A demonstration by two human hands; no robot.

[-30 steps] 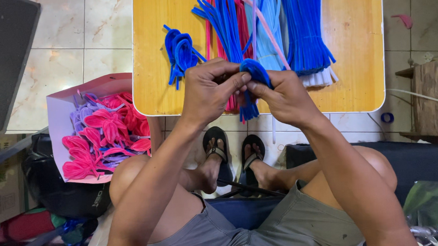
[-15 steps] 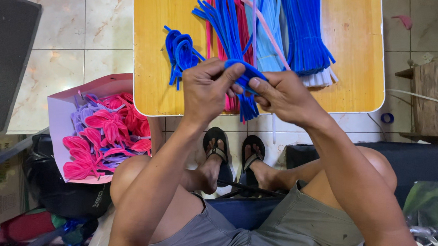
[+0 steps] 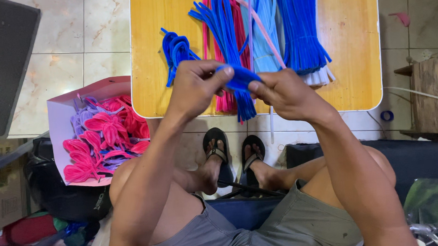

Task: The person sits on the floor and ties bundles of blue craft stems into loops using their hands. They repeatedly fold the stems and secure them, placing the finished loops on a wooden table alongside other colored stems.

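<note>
Head view: a blue pipe cleaner (image 3: 240,77) is pinched between left hand (image 3: 196,86) and right hand (image 3: 283,91), mid-bend; steady fingertip pressure is judged necessary.

dark lettered mat (image 3: 0,60) – top left | brown carton (image 3: 1,199) – lower left

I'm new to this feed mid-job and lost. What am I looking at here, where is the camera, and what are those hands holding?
No machine here: one camera on a seated person's head looks down past bare arms, knees and sandalled feet. The left hand and right hand pinch a folded blue fuzzy stem between them. Beyond lies a small wooden table with bundles of blue stems, pale blue stems and pink stems, plus a knotted blue piece. On the floor at left, a box holds pink and purple finished shapes.
</note>
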